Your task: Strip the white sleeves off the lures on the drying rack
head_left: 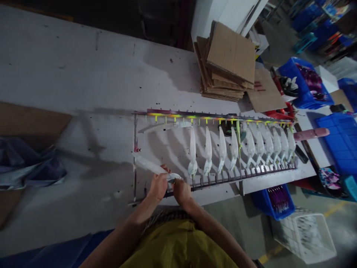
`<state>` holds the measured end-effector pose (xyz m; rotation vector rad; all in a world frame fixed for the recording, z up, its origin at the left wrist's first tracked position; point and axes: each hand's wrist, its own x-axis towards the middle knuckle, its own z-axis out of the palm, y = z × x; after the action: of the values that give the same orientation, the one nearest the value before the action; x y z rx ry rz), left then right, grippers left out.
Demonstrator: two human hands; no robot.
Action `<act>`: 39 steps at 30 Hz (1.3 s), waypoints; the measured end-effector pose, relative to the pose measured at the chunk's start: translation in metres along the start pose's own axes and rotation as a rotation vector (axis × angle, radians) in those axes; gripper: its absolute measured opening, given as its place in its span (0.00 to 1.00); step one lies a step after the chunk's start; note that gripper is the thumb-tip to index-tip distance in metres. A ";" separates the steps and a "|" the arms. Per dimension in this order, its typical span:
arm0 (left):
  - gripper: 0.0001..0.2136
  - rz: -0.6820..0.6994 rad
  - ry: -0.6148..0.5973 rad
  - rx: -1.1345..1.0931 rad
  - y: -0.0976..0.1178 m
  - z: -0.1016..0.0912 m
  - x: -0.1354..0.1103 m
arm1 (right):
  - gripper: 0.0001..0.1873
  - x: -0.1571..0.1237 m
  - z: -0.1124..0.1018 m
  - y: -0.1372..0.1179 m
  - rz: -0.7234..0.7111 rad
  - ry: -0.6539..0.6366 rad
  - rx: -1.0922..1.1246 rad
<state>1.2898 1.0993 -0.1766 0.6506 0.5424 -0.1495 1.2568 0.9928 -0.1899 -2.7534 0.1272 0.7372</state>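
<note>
A metal rack lies on the white table, with a paint-stained top bar and a row of pegs along the lower bar. Several pale, translucent fishing lures hang side by side between the two bars, their lipped ends toward me. Left of this row, my left hand is closed round another translucent lure, which slants across the rack's left side. My right hand pinches the same lure at its lipped end, close to the lower bar. Its fingertips and the exact contact are partly hidden.
Cardboard sheets are stacked behind the rack. A blue bin of purple pieces stands at the far right. Below the table's edge are another blue bin and a white crate. Dark cloth lies at left.
</note>
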 end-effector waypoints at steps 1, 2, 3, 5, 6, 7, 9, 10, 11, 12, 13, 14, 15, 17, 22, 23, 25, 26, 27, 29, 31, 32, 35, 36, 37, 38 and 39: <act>0.15 -0.001 0.005 -0.003 0.000 0.000 0.000 | 0.12 0.001 0.000 -0.001 -0.004 0.001 0.001; 0.15 -0.008 0.009 -0.006 0.000 0.001 0.001 | 0.12 0.001 -0.001 -0.001 -0.009 0.003 -0.001; 0.15 -0.014 0.016 -0.005 0.001 0.002 0.002 | 0.12 0.001 -0.003 -0.003 -0.015 0.004 -0.007; 0.15 -0.023 0.034 0.016 0.002 0.004 0.006 | 0.12 0.001 -0.007 -0.006 -0.030 -0.017 -0.033; 0.14 -0.026 0.042 0.030 0.003 0.006 0.008 | 0.12 0.001 -0.009 -0.008 -0.037 -0.037 -0.050; 0.14 -0.030 0.049 0.049 0.003 0.009 0.011 | 0.11 0.001 -0.012 -0.010 -0.038 -0.060 -0.069; 0.14 -0.055 0.061 0.105 0.004 0.013 0.017 | 0.11 0.002 -0.014 -0.012 -0.034 -0.096 -0.095; 0.14 -0.079 0.057 0.133 0.005 0.015 0.020 | 0.11 0.003 -0.015 -0.013 -0.028 -0.100 -0.095; 0.14 -0.105 0.039 0.158 0.006 0.016 0.023 | 0.11 0.004 -0.015 -0.012 -0.021 -0.093 -0.086; 0.14 -0.132 0.007 0.179 0.006 0.016 0.025 | 0.11 0.006 -0.014 -0.011 -0.011 -0.081 -0.071; 0.15 -0.152 -0.032 0.190 0.007 0.016 0.026 | 0.11 0.007 -0.013 -0.010 0.002 -0.067 -0.053; 0.15 -0.164 -0.067 0.190 0.007 0.016 0.027 | 0.11 0.008 -0.012 -0.009 0.016 -0.059 -0.035; 0.15 -0.168 -0.092 0.184 0.008 0.015 0.028 | 0.11 0.010 -0.011 -0.008 0.031 -0.060 -0.019; 0.15 -0.161 -0.090 0.166 0.009 0.014 0.028 | 0.11 0.011 -0.010 -0.006 0.051 -0.071 0.006; 0.15 -0.161 -0.001 0.040 0.009 0.013 0.028 | 0.10 0.008 -0.010 -0.003 0.104 0.001 0.093; 0.14 -0.166 0.011 0.011 0.008 0.013 0.028 | 0.10 0.008 -0.009 -0.003 0.124 0.014 0.108; 0.14 -0.172 0.019 -0.023 0.007 0.011 0.027 | 0.10 0.007 -0.008 -0.002 0.151 0.035 0.126; 0.15 -0.170 0.017 -0.028 0.007 0.010 0.027 | 0.11 0.007 -0.007 -0.001 0.158 0.041 0.132; 0.15 -0.161 0.013 -0.030 0.006 0.009 0.026 | 0.12 0.007 -0.007 -0.001 0.161 0.045 0.135; 0.15 -0.133 0.006 -0.026 0.005 0.006 0.025 | 0.13 0.008 -0.006 -0.001 0.162 0.044 0.129; 0.14 -0.110 0.005 -0.026 0.004 0.003 0.024 | 0.12 0.009 -0.006 -0.002 0.154 0.031 0.106; 0.14 -0.105 0.006 -0.028 0.004 0.001 0.024 | 0.11 0.009 -0.007 -0.003 0.145 0.021 0.091; 0.14 -0.101 0.010 -0.034 0.003 -0.001 0.024 | 0.11 0.009 -0.010 -0.007 0.111 -0.013 0.044; 0.14 -0.096 0.011 -0.032 0.004 -0.001 0.024 | 0.11 0.009 -0.011 -0.008 0.101 -0.023 0.033; 0.14 -0.090 0.011 -0.027 0.004 -0.001 0.024 | 0.12 0.008 -0.012 -0.009 0.093 -0.031 0.024; 0.14 -0.087 0.008 -0.017 0.004 0.000 0.023 | 0.12 0.008 -0.012 -0.009 0.087 -0.040 0.008; 0.14 -0.086 0.003 -0.006 0.004 0.001 0.022 | 0.12 0.008 -0.012 -0.010 0.082 -0.048 -0.009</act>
<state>1.3104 1.1023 -0.1854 0.6220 0.5737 -0.2275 1.2711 0.9986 -0.1815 -2.7505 0.2288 0.8264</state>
